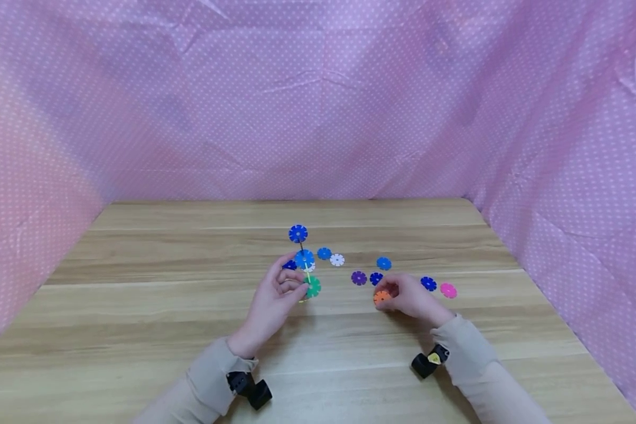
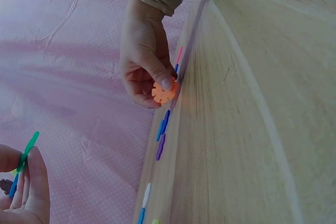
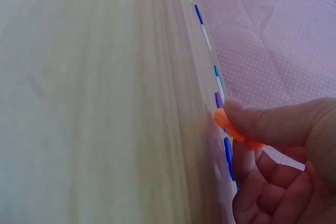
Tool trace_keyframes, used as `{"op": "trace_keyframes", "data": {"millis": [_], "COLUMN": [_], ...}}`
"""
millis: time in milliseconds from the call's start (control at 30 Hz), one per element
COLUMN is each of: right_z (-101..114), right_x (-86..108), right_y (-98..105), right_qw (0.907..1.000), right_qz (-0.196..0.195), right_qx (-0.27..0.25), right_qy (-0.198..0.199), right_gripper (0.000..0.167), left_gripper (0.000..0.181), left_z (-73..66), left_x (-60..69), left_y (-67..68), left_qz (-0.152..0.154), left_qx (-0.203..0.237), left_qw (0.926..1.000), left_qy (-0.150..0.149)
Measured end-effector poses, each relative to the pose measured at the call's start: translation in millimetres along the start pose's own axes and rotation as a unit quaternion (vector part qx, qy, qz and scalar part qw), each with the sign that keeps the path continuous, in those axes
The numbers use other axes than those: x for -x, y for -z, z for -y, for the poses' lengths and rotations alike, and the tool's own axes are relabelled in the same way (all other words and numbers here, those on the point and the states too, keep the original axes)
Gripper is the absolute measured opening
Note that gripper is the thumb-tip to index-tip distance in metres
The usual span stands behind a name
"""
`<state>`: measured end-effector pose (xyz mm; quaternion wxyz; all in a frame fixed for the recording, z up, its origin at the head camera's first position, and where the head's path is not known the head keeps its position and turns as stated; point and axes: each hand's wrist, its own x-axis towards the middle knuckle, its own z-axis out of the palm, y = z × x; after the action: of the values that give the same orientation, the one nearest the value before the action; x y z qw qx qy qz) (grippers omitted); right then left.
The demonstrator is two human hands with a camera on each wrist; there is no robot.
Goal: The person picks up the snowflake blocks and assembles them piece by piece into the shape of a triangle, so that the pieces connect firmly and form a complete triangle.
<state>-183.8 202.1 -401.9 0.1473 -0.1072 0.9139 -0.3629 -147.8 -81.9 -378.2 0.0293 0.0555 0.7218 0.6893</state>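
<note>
Left hand (image 1: 280, 290) pinches a green notched plastic disc (image 1: 314, 287), right hand (image 1: 410, 299) an orange notched disc (image 1: 381, 298). Best leave joining edges exposed.

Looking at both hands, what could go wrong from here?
1. The left hand pinches the green disc; the dark blue end disc juts past its fingers, so a joint might loosen.
2. The orange disc, pinched in the right hand, could slip.
3. That hand might nudge the nearby purple disc.
</note>
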Motion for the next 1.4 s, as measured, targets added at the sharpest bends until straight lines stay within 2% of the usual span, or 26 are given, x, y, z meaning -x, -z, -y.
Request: {"op": "trace_keyframes", "data": {"millis": [233, 400, 567, 833, 1100, 1400], "right_z": [10.2, 24.1, 38.5, 55.9, 63.0, 66.4], "right_x": [4.2, 8.3, 9.7, 10.5, 11.4, 13.4], "right_y": [-4.2, -10.2, -19.2, -30.5, -35.7, -39.1], "right_qw": [0.9983, 0.9956, 0.9883, 0.9784, 0.9757, 0.9714], "right_qz": [-0.01, -0.032, -0.04, -0.04, -0.066, -0.119], "right_qx": [-0.052, -0.069, -0.106, -0.157, -0.149, -0.144], "right_qy": [0.023, 0.055, 0.102, 0.129, 0.147, 0.147], "right_gripper": [0.024, 0.019, 0.014, 0.015, 0.015, 0.015], "left_gripper": [0.065, 0.065, 0.065, 0.064, 0.065, 0.065], "left_z": [1.4, 2.6, 3.6, 4.5, 4.1, 4.9], "left_x": [0.0, -0.1, 0.0, 1.4, 1.7, 1.5], "left_y": [-0.8, -2.6, -4.9, -8.1, -11.0, -12.6], "left_qz": [0.004, 0.01, 0.015, 0.025, 0.03, 0.033], "left_qx": [0.0, 0.006, 0.01, -0.013, -0.01, -0.008], "left_qw": [1.0, 0.9999, 0.9998, 0.9995, 0.9994, 0.9993], "left_qy": [0.0, -0.001, -0.002, -0.013, -0.012, -0.012]}}
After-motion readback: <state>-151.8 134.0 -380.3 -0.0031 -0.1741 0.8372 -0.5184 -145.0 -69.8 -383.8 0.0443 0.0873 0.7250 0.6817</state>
